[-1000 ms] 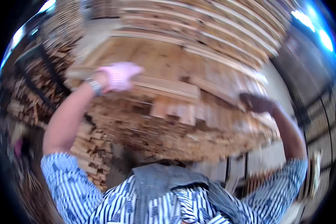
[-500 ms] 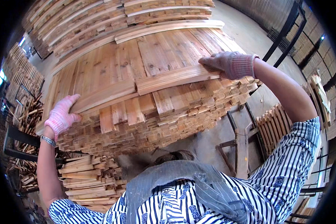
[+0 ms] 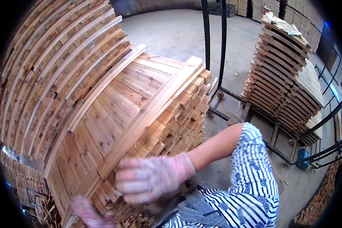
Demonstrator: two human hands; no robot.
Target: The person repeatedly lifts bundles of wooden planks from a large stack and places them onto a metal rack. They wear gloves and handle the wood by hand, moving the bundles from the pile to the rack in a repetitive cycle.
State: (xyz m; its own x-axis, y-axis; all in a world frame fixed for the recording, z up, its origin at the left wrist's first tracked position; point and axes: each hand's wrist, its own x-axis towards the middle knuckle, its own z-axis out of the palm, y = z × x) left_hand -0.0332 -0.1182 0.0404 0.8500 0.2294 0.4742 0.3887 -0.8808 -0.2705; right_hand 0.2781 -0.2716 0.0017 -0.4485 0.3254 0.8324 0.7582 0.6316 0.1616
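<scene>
My right hand (image 3: 150, 178), in a pink and white knit glove, hovers over the near side of a stack of wooden boards (image 3: 110, 98). Its fingers are stretched out and blurred, with nothing seen in them. My left hand (image 3: 89, 212), gloved alike, is blurred at the lower edge beside the near end of a wooden strip (image 3: 85, 186); its thumb and fingers are apart. Whether it touches the strip is unclear. Another strip (image 3: 152, 108) lies end to end with that one across the boards, along the near edge. Both strips lie free of my right hand.
A tall stack of layered boards (image 3: 57, 72) rises at the left, behind the far-edge strip (image 3: 102, 93). Black metal frame posts (image 3: 222, 41) stand beyond the stack's right end. Another board stack (image 3: 273, 79) stands at the right, with a blue box (image 3: 303, 157) on the floor nearby.
The view has swung to the right. My right hand has left the right strip and come in toward my left hand. The two strips now lie nearly in line.
</scene>
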